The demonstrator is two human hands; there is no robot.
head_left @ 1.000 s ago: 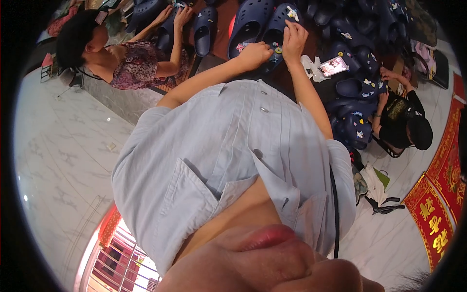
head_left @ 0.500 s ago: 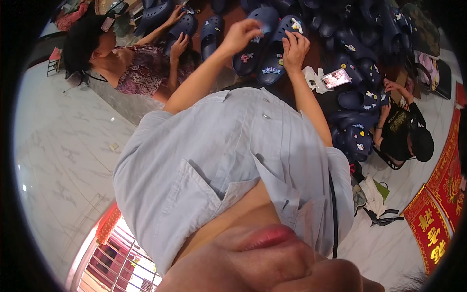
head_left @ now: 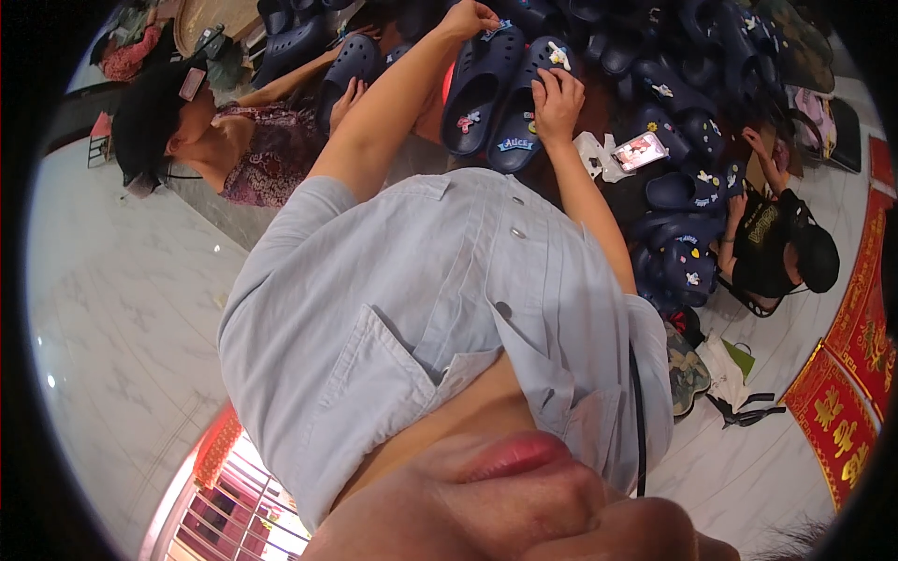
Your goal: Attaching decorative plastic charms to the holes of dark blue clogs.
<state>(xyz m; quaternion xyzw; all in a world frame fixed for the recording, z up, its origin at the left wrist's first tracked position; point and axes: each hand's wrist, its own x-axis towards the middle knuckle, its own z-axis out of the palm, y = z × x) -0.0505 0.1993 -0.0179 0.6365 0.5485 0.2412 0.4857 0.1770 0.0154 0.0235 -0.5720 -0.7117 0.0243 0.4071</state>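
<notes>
Two dark-blue clogs lie side by side in front of me. The left clog [head_left: 465, 89] carries a pink charm near its heel end. The right clog [head_left: 526, 107] has a white figure charm at its toe and a light-blue nameplate charm [head_left: 515, 145] at its heel. Beyond the left clog's toe, my left hand [head_left: 468, 19] is closed, its fingertips pinched at a small light-blue shoe charm [head_left: 497, 29]. My right hand [head_left: 559, 101] grips the right clog's outer edge, fingers curled over its rim. Its thumb is hard to see.
Many dark-blue clogs [head_left: 687, 192] with charms crowd the far and right side. A phone [head_left: 640, 151] lies by a white bag right of my hand. One person [head_left: 257, 150] on the left handles a clog; another person [head_left: 772, 234] sits at the right.
My left hand has moved farther away, from over the left clog to beyond its toe, along with the light-blue charm. My right hand stays on the right clog. Both clogs sit slightly nearer in view.
</notes>
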